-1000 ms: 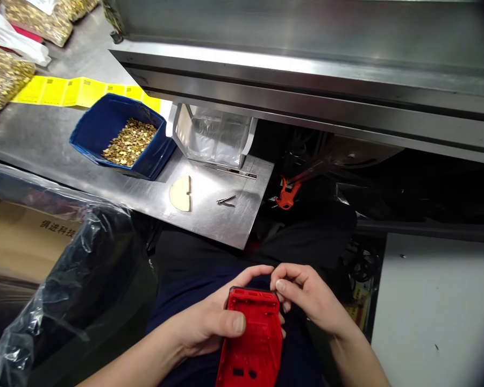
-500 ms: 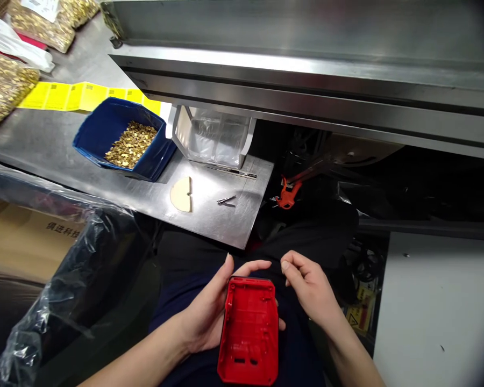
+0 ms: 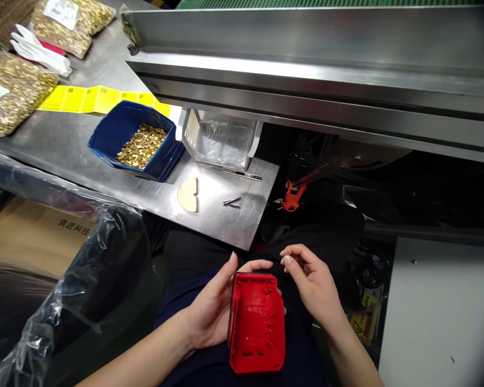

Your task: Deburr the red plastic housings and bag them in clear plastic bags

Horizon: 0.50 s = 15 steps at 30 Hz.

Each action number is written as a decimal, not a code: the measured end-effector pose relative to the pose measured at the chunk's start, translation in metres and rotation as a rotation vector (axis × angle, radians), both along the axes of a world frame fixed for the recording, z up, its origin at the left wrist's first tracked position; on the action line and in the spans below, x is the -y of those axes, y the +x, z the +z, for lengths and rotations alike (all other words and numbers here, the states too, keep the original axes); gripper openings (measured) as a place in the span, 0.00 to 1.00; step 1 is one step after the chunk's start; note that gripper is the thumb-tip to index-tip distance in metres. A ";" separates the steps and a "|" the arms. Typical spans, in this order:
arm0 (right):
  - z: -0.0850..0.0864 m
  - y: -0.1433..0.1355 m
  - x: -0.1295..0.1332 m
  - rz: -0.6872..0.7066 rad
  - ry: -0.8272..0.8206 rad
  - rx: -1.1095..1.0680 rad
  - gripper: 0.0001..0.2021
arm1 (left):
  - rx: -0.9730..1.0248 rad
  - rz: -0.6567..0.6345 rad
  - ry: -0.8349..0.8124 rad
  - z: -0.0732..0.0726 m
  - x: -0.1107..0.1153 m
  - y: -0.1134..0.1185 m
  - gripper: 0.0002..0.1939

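Red housing: open side up, long axis 12–6 o'clock, over lap | left hand: cradles it from 9 o'clock | right hand: at 2 o'clock, apart, fingertips pinched, contents unclear

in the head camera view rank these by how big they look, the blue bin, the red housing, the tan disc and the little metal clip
1. Blue bin and red housing: they look alike, and the housing is nearer the camera, so unranked.
2. Tan disc.
3. Metal clip.
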State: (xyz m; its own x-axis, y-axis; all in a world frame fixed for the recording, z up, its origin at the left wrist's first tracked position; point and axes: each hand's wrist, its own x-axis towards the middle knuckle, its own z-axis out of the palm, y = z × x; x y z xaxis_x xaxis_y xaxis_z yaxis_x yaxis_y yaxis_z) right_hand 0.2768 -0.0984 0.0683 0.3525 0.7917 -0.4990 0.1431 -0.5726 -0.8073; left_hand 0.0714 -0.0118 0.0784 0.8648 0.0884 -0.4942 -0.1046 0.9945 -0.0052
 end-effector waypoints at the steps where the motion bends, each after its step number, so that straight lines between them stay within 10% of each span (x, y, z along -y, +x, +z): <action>1: -0.004 0.001 -0.007 0.005 0.009 0.026 0.12 | 0.035 -0.005 0.055 0.000 -0.001 -0.004 0.38; 10: -0.046 -0.024 -0.140 0.497 0.275 0.561 0.13 | 0.076 -0.009 0.238 0.003 -0.001 -0.030 0.43; 15: -0.061 -0.029 -0.166 0.650 0.200 0.663 0.07 | 0.055 0.039 0.204 0.004 0.005 -0.041 0.42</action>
State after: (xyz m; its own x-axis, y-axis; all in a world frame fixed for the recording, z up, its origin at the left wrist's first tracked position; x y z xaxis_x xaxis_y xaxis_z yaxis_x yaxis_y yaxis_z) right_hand 0.2482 0.0674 0.0076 -0.0250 0.9816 -0.1894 0.8493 -0.0790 -0.5220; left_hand 0.0304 -0.0164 0.0822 0.8841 0.2160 -0.4144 -0.1485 0.9707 0.1890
